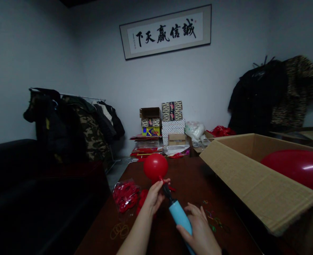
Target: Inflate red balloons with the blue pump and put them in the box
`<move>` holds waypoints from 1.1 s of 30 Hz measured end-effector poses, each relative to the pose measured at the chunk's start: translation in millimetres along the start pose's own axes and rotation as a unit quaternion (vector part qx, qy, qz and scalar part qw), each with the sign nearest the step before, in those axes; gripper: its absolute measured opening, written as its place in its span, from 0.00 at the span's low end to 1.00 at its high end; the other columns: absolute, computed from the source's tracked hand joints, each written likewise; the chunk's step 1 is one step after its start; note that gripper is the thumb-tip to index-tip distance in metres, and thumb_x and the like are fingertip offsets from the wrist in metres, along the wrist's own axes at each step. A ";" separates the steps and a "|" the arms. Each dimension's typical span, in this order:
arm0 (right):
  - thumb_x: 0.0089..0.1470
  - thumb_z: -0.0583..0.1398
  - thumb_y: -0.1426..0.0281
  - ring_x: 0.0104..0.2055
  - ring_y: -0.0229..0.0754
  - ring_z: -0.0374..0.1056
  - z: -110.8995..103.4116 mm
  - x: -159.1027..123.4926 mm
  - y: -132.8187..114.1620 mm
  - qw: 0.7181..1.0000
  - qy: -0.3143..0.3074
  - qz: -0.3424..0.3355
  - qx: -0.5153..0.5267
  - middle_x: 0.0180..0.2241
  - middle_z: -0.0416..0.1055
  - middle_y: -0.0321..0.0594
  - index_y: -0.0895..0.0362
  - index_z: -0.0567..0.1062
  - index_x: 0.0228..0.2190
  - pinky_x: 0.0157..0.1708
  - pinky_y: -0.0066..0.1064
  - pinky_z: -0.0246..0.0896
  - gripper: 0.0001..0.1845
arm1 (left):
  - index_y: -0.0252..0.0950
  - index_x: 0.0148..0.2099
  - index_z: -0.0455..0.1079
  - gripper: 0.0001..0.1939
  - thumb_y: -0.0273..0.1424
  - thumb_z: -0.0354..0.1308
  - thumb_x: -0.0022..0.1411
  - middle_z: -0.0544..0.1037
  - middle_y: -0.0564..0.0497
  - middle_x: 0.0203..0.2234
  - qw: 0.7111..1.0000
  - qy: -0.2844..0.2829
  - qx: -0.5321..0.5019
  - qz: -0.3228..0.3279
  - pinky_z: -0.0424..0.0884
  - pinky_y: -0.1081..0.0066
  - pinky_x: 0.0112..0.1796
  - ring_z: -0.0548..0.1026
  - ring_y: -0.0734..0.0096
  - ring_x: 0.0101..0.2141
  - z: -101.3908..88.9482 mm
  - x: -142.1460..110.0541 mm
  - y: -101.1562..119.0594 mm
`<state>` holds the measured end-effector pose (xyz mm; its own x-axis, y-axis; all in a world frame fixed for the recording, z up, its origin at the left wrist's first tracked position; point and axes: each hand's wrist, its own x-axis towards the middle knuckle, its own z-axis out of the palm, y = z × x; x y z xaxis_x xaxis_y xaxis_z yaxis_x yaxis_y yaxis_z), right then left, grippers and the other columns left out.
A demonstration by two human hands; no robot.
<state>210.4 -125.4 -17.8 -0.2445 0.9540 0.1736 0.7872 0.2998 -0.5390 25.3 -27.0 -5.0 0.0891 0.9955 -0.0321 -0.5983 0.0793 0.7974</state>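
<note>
A partly inflated red balloon (pixel 155 167) sits on the black nozzle of a light-blue hand balloon pump (pixel 181 216). My left hand (pixel 156 196) is closed around the balloon's neck at the nozzle, fingertips pinching it. Around the lower blue barrel, my right hand (pixel 199 228) lies with its thumb across it and the fingers loosely extended on the right side. The pump's lower end runs out of view. Left of my left hand lies a clear bag of uninflated red balloons (pixel 126 195), with more loose red ones partly hidden behind the wrist.
Yellowish rubber bands (pixel 119 231) lie on the brown table (pixel 191 170) at left, coloured bands (pixel 216 221) at right. An open cardboard box (pixel 257 180) with a large red balloon (pixel 297 168) stands to the right. Stacked boxes (pixel 173 131) stand beyond; a black sofa (pixel 39 191) is left.
</note>
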 end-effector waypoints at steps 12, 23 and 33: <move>0.54 0.50 0.52 0.59 0.55 0.54 10.1 -0.2 4.7 0.997 -0.024 0.014 0.067 0.50 0.67 0.47 0.56 0.75 0.38 0.61 0.54 0.31 0.25 | 0.32 0.34 0.70 0.05 0.29 0.61 0.55 0.78 0.43 0.34 0.995 0.010 -0.099 0.011 0.71 0.56 0.42 0.76 0.59 0.39 9.8 -3.3 -13.1; 0.54 0.50 0.52 0.59 0.55 0.55 24.8 6.9 4.3 0.998 -0.028 0.014 0.059 0.51 0.66 0.47 0.54 0.75 0.41 0.60 0.56 0.33 0.25 | 0.38 0.32 0.59 0.14 0.40 0.59 0.53 0.67 0.60 0.19 0.993 0.080 -0.009 0.084 0.68 0.72 0.19 0.63 0.79 0.15 21.9 -0.1 -22.8; 0.52 0.52 0.50 0.60 0.56 0.53 13.3 8.1 -5.7 0.999 -0.017 0.026 -0.013 0.52 0.66 0.49 0.56 0.75 0.38 0.61 0.55 0.32 0.26 | 0.38 0.31 0.58 0.12 0.36 0.58 0.54 0.66 0.61 0.18 0.982 0.106 -0.031 0.154 0.73 0.67 0.27 0.62 0.82 0.14 12.0 17.1 7.5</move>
<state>196.4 -119.4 -24.2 -0.2222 0.9678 0.1182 0.8134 0.2508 -0.5249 31.9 -10.0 7.6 -0.2677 0.9606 0.0750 -0.6185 -0.2310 0.7511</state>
